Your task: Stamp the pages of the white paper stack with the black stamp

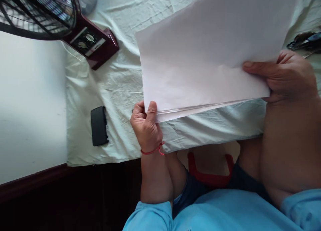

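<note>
A stack of white paper sheets (pixel 200 57) is held tilted above a table covered with a pale green cloth (pixel 120 80). My left hand (pixel 146 125) pinches the stack's near left corner, thumb on top; a red thread circles that wrist. At the stack's right edge, my right hand (pixel 288 77) grips the sheets with its thumb lying flat across the top page. The top page is blank.
A dark red table fan (pixel 62 20) stands at the back left of the cloth. A black phone (pixel 99 125) lies near the cloth's front left edge. Dark objects (pixel 304 42), possibly scissors or glasses, sit at the far right. A white wall is left.
</note>
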A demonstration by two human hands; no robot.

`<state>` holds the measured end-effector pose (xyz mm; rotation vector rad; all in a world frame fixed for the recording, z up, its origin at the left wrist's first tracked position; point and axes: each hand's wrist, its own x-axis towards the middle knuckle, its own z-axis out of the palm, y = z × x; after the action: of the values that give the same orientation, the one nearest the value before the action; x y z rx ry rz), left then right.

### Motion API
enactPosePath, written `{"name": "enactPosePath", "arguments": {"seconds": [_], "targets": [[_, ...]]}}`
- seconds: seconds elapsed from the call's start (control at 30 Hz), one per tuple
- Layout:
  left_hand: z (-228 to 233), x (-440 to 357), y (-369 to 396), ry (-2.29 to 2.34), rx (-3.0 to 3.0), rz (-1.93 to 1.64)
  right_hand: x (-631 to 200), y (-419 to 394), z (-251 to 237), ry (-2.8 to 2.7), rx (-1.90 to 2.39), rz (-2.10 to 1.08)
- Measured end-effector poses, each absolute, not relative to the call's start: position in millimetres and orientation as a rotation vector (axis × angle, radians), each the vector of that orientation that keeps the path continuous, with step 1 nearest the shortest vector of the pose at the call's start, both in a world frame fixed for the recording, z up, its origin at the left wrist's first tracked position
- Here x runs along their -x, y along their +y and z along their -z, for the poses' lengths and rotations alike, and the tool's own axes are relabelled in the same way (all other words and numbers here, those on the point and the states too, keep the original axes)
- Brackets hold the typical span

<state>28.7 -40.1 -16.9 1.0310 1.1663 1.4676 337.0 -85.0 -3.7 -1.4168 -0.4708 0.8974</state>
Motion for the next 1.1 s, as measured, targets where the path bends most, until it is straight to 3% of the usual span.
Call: {"name": "enactPosePath", "arguments": {"seconds": [1.1], "targets": [[9.1,-27.2,-46.3,1.023,-0.944,-1.397,-336.3,-91.2,-1.3,-0.530,1.423,-0.961]]}}
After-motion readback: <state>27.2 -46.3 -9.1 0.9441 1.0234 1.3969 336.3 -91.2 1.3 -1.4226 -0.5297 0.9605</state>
